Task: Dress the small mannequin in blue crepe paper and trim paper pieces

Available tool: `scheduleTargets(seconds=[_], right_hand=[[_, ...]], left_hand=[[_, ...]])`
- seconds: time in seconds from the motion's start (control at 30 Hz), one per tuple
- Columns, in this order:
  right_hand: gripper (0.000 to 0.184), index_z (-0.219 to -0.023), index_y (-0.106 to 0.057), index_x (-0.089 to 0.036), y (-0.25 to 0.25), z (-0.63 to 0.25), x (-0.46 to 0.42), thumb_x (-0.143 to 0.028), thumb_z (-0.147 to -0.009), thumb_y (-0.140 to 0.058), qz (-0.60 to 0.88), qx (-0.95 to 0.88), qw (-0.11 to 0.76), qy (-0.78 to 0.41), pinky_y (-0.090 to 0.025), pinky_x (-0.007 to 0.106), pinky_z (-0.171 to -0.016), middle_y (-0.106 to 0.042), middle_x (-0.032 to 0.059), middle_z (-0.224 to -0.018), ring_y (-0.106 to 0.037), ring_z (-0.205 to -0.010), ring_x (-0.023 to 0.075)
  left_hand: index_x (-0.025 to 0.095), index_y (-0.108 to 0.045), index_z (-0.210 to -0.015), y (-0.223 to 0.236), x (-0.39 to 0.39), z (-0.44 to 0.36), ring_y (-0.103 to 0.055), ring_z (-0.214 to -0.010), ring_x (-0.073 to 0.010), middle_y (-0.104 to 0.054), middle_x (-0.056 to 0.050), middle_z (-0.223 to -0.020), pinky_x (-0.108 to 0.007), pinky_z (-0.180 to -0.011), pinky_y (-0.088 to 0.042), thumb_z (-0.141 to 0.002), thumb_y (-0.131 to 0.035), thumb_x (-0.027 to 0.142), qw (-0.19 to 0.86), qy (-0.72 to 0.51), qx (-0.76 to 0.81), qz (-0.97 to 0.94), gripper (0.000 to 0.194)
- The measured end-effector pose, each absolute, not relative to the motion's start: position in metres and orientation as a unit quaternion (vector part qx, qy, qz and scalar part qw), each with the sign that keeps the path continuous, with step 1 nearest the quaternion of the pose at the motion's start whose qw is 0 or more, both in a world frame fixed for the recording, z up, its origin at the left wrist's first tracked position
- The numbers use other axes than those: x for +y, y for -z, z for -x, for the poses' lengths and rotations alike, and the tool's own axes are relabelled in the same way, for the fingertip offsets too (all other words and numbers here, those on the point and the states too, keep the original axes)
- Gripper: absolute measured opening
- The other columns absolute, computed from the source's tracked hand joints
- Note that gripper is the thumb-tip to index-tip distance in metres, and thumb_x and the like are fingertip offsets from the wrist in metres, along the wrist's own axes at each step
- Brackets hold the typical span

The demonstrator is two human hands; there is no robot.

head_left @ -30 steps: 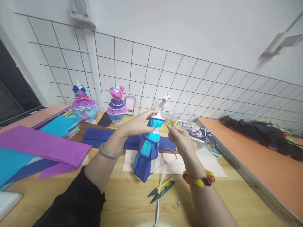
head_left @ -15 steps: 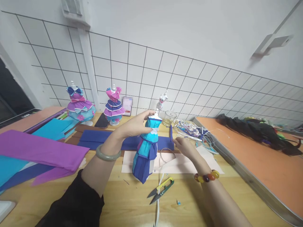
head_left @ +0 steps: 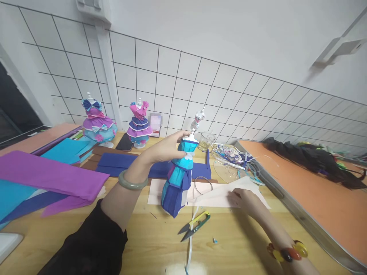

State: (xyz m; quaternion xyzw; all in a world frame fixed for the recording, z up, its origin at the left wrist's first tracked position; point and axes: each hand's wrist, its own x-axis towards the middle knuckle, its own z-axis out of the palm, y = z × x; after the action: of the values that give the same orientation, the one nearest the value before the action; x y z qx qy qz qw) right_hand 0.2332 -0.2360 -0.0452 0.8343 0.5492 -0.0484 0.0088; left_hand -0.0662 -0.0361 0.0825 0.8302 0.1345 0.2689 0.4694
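Note:
My left hand is wrapped round the upper part of a small dress form, which wears a tiered turquoise and dark blue paper dress with a white bow at the waist. The form is held tilted, its neck knob showing above my fingers. My right hand is closed, with its fingertips over the right part of a pale pink paper sheet; whether anything is pinched there is hidden. Yellow and green thread snips lie in front of the form, across a thin white strip.
Dark blue folded paper lies behind the form. Two dressed forms and a bare patterned form stand at the back, near a glass cup. Tangled ribbons lie right, purple paper left. A metal-edged orange board borders the right.
My right hand has moved from the right end of the dark blue paper toward me and to the right, over the pale pink sheet. My left hand still holds the dress form.

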Motion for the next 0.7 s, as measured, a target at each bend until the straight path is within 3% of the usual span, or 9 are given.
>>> scheduleTargets(seconds=[0.13, 0.23, 0.7], right_hand=[[0.031, -0.085, -0.065, -0.02, 0.049, -0.239, -0.225, -0.034, -0.09, -0.037, -0.793, 0.603, -0.088, -0.025, -0.043, 0.03, -0.068, -0.07, 0.01, -0.09, -0.064, -0.082, 0.0235], [0.031, -0.099, -0.065, -0.019, 0.056, -0.241, -0.212, -0.03, -0.089, -0.038, -0.756, 0.643, -0.114, -0.047, -0.043, 0.035, -0.079, -0.067, 0.012, -0.105, -0.06, -0.098, 0.0255], [0.031, -0.089, -0.068, -0.018, 0.059, -0.275, -0.222, -0.03, -0.084, -0.04, -0.858, 0.504, -0.091, -0.036, -0.042, 0.028, -0.065, -0.072, 0.0089, -0.09, -0.065, -0.08, 0.0232]], left_hand=[[0.02, -0.041, -0.126, -0.082, -0.036, 0.066, -0.052, -0.112, -0.022, -0.053, -0.01, -0.124, -0.032, -0.085, -0.048, -0.065, -0.057, 0.015, 0.464, -0.267, 0.129, -0.835, 0.063], [0.02, -0.042, -0.125, -0.082, -0.036, 0.066, -0.05, -0.116, -0.0217, -0.05, -0.009, -0.129, -0.031, -0.087, -0.047, -0.065, -0.056, 0.015, 0.462, -0.269, 0.124, -0.836, 0.062], [0.02, -0.041, -0.126, -0.083, -0.039, 0.067, -0.052, -0.112, -0.0213, -0.051, -0.01, -0.127, -0.033, -0.088, -0.046, -0.065, -0.057, 0.016, 0.466, -0.268, 0.133, -0.833, 0.063]])
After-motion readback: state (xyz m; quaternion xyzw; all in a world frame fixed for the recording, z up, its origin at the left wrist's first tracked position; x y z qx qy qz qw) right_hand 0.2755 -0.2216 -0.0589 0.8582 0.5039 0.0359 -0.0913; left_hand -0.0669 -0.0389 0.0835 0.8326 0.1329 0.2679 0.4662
